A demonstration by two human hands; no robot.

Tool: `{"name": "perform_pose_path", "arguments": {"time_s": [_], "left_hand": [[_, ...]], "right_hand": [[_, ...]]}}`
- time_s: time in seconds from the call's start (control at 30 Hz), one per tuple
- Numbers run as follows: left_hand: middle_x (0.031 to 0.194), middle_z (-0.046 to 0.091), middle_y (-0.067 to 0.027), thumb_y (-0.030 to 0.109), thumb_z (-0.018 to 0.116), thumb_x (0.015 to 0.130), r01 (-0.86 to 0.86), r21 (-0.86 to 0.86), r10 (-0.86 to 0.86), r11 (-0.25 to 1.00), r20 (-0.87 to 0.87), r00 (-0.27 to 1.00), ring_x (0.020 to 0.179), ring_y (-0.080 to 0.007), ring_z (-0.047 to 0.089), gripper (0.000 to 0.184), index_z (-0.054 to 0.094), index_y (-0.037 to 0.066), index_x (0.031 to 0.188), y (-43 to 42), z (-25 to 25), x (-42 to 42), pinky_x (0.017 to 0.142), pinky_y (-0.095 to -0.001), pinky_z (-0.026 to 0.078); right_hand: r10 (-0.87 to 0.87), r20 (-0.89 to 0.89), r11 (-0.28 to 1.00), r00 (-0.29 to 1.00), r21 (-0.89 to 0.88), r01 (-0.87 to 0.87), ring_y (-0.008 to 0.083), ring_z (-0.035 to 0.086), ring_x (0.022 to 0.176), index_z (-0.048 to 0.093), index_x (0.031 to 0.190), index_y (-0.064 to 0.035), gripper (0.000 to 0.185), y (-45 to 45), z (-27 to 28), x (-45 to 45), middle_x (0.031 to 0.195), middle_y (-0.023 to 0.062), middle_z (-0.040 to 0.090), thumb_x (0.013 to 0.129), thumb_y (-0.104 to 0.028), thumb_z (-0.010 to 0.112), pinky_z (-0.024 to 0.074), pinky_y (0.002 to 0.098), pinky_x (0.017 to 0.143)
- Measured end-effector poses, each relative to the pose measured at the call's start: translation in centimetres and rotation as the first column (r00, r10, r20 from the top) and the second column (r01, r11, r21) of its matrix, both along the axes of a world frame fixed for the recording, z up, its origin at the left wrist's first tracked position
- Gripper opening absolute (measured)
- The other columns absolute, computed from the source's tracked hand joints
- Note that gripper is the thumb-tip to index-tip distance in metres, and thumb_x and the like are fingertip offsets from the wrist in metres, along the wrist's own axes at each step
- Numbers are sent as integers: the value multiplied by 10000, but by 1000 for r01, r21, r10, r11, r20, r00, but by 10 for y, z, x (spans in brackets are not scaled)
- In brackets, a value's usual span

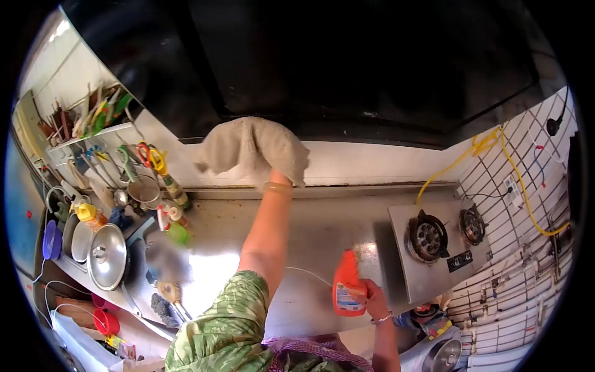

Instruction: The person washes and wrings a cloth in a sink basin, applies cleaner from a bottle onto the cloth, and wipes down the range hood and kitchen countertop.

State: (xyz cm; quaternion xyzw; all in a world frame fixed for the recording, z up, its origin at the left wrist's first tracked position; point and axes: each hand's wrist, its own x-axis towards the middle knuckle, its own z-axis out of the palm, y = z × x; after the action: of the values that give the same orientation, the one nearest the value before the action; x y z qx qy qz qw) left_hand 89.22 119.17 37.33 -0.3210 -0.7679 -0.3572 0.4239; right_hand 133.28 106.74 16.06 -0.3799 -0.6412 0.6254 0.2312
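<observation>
Beige cloth (pixel 251 146) covers most of your left hand (pixel 281 178), raised at the end of a forward-stretched arm in a green patterned sleeve (pixel 226 316). Your right hand (pixel 374 302) is lower, fingers closed around the side of a red bottle (pixel 348 296) near the counter's front edge. Your left fingers are hidden, so their grip cannot be determined; nor can contact between cloth and black panel (pixel 372 62). The bottle's label is illegible. The steel counter (pixel 316 229) shows strong glare and brownish specks; a two-burner stove (pixel 418 276) sits at right beside a tiled wall (pixel 527 248), a metal lid (pixel 106 257) at left.
</observation>
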Motion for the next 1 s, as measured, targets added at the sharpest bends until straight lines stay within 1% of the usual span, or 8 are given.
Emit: {"name": "perform_pose_path", "arguments": {"time_s": [0.17,0.37,0.5,0.77,0.8,0.83,0.97,1.0], "left_hand": [[1242,597,-170,298,592,876,128,-28,-129,991,-47,991,1163,-351,527,406,599,8,1161,57,-11,87,991,-466,398],[1224,614,-160,290,598,869,351,-123,-363,928,-96,927,1146,-338,548,388,619,8,1136,131,-23,215,981,-453,418],[1213,625,-153,285,601,865,425,-190,-450,885,-120,885,1134,-329,562,377,631,8,1119,166,-27,260,974,-445,431],[1189,648,-140,274,608,856,18,-339,-68,941,-136,988,1111,-311,591,354,657,8,1084,91,-22,138,960,-428,458],[1186,651,-138,273,609,855,-50,-372,-3,927,-139,990,1108,-309,594,352,660,8,1080,68,-20,118,958,-426,461],[1184,654,-136,272,610,854,-105,-404,51,909,-141,989,1105,-307,598,349,663,8,1076,48,-19,103,956,-424,464],[1172,665,-129,267,613,850,-224,-677,137,701,-180,974,1094,-298,612,339,676,7,1059,0,-3,70,949,-416,478],[1116,701,-100,368,660,811,-204,-926,50,318,-198,979,999,-306,661,386,708,55,1031,-5,-10,47,871,-446,531]], "right_hand": [[-46,-131,973,990,-229,15,143,620,1030,563,1222,-13,489,3,37,5,1121,48,647,790,-68,784,511,298,919],[-52,-84,995,995,85,59,143,608,1041,556,1222,-9,485,75,-50,79,1134,49,634,790,-57,771,499,299,917],[-103,45,994,994,41,101,145,604,1047,553,1226,-1,495,111,-2,128,1135,49,631,780,-46,761,494,295,920],[-84,-62,988,995,124,91,154,606,1038,550,1227,-7,516,201,-11,203,1139,56,627,752,-70,743,486,302,924],[-110,-149,993,983,31,116,154,608,1029,551,1227,-7,514,183,51,176,1123,56,632,755,-83,739,484,301,921],[-95,-158,994,983,39,102,155,609,1028,551,1228,-7,512,189,49,176,1122,58,634,755,-79,734,484,302,922],[-127,-164,989,978,52,137,158,616,1023,553,1222,-2,496,197,35,179,1129,66,639,758,-67,718,489,299,918],[-131,-157,989,979,45,140,158,617,1021,553,1221,0,494,199,20,185,1128,66,640,760,-65,716,490,297,916]]}}
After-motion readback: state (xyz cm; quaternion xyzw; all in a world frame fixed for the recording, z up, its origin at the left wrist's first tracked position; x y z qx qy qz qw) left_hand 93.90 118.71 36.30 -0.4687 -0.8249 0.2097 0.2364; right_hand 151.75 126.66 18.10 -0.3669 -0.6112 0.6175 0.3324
